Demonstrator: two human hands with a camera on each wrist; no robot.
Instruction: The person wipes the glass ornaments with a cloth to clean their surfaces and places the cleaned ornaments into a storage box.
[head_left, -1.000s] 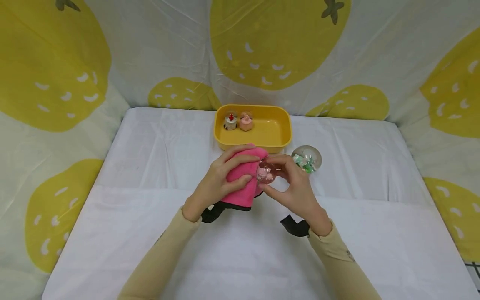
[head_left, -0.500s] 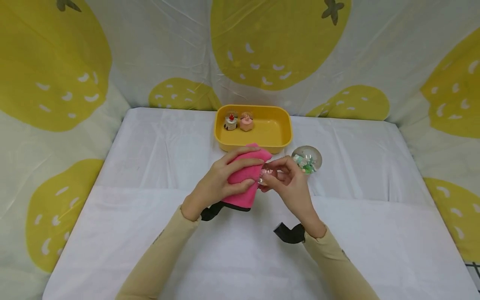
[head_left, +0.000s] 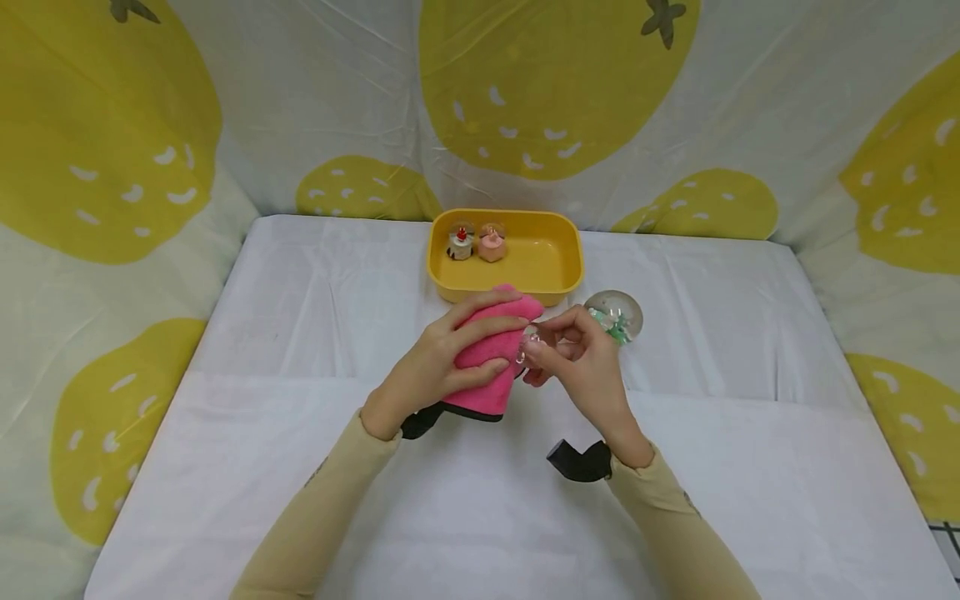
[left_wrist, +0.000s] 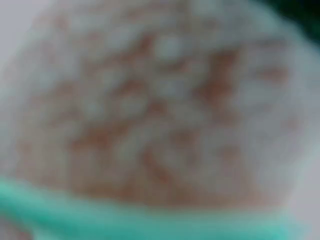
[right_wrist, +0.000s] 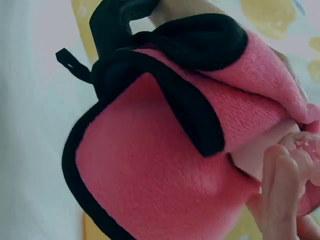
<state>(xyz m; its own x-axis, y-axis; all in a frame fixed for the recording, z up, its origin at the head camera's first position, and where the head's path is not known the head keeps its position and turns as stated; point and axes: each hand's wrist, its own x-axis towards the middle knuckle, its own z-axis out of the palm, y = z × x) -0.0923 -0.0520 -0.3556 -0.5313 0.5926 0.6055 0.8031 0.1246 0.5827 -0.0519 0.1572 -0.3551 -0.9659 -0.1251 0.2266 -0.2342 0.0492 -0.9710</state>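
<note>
In the head view my left hand (head_left: 438, 354) grips a pink towel (head_left: 491, 354) with black edging, its fingers spread over the folded cloth. My right hand (head_left: 588, 362) pinches a small clear pink globe ornament (head_left: 531, 343) against the towel's right side. Part of the globe is hidden by the thumb and the cloth. From the right wrist, the towel (right_wrist: 165, 165) fills the middle, and the pink globe (right_wrist: 307, 142) shows at the right edge behind the fingers (right_wrist: 280, 187). The left wrist view is too blurred to make out.
Behind the hands stands a yellow tray (head_left: 543, 287) with two small domed ornaments, one white with a red top (head_left: 461, 243) and one pink (head_left: 492, 243). A larger clear globe (head_left: 617, 315) with green and white shapes sits right of it on the white tablecloth (head_left: 720, 333).
My right hand has shifted its grip, bringing the thumb across the globe's front, and the globe has turned so its pink figures no longer show. The left hand has barely moved.
</note>
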